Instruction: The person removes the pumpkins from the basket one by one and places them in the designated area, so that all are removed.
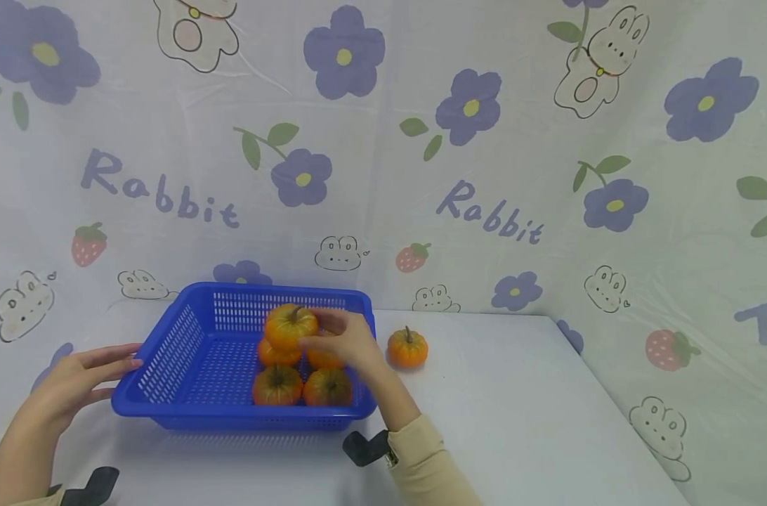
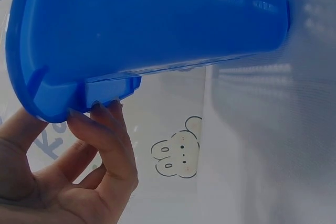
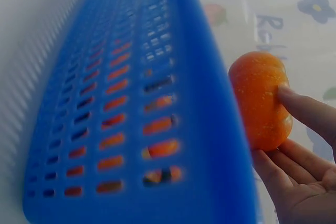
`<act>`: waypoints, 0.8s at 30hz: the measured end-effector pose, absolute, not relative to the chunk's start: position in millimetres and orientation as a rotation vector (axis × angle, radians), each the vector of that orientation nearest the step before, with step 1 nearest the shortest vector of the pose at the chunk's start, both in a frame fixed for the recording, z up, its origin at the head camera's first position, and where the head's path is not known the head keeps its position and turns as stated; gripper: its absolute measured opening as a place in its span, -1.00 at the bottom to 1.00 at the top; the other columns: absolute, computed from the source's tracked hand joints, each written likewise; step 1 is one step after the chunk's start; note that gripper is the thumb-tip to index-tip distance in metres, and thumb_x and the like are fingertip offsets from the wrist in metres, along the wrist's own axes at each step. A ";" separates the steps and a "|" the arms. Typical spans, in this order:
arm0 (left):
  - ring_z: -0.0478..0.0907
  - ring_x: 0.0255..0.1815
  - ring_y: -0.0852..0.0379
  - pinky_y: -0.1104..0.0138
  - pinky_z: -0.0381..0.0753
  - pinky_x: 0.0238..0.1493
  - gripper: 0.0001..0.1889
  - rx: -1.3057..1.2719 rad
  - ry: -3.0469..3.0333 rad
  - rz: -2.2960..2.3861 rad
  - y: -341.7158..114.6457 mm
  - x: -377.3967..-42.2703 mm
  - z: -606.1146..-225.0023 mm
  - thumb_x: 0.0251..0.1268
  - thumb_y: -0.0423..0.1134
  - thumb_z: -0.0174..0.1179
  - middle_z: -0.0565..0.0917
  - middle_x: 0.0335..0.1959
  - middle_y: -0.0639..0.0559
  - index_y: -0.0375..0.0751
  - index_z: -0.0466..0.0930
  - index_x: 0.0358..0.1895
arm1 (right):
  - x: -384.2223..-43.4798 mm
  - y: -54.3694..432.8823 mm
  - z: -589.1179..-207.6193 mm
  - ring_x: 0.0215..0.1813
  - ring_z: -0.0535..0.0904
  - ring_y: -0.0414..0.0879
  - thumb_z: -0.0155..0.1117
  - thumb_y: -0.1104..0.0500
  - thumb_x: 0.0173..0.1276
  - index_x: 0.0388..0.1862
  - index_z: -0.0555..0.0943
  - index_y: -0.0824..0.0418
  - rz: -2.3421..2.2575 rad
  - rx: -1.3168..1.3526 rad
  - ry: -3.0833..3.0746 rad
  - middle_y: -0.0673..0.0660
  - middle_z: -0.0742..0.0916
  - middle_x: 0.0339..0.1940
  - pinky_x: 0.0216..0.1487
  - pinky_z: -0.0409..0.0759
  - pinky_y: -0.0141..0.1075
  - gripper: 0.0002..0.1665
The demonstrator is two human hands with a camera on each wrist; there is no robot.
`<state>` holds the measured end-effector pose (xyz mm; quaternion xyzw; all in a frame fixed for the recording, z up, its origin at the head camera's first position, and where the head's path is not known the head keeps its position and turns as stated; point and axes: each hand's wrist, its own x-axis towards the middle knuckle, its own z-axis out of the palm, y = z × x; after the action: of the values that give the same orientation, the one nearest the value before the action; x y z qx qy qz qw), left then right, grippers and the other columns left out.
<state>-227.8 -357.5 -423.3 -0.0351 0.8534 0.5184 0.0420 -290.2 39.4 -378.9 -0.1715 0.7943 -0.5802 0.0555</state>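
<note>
My right hand [image 1: 345,337] holds a small orange pumpkin [image 1: 290,327] between thumb and fingers, over the right half of a blue plastic basket [image 1: 244,411]. In the right wrist view the held pumpkin [image 3: 260,100] shows above the basket's rim, the thumb on one side and the fingers on the other. Several pumpkins [image 1: 277,385] sit in the basket's right part, below that hand. My left hand [image 1: 67,383] grips the basket's left rim; in the left wrist view, the curled fingertips of this hand [image 2: 102,166] meet the underside of the rim.
Another small pumpkin [image 1: 407,349] stands on the white table [image 1: 516,407], to the right of the basket. A pale cloth [image 1: 383,140] printed with rabbits, flowers and strawberries hangs behind the table and along its right side.
</note>
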 end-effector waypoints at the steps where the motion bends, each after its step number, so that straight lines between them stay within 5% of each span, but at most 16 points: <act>1: 0.52 -0.24 0.62 0.33 0.72 -0.11 -0.30 -0.110 2.614 1.584 -357.6 -227.9 -423.2 0.40 0.01 0.16 0.55 -0.22 0.61 -0.48 0.29 0.37 | -290.9 42.0 -378.8 0.33 0.54 -0.01 0.50 0.07 0.16 0.25 0.57 0.10 -1.765 -0.515 2.411 0.09 0.66 0.25 0.36 0.51 -0.14 -0.36; 24: 0.51 -0.24 0.62 0.23 0.73 -0.07 -0.22 -0.118 2.626 1.568 -357.8 -230.0 -425.2 0.37 0.07 0.17 0.56 -0.17 0.58 -0.49 0.23 0.40 | -305.8 101.7 -380.4 0.44 0.42 0.10 0.48 0.11 0.18 0.32 0.50 0.15 -1.935 -0.355 2.413 0.17 0.58 0.33 0.49 0.31 0.05 -0.29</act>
<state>-230.0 -357.8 -425.2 -0.0386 0.8573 0.5118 0.0404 -305.8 101.7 -380.4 -0.1141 0.7750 -0.6215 0.0139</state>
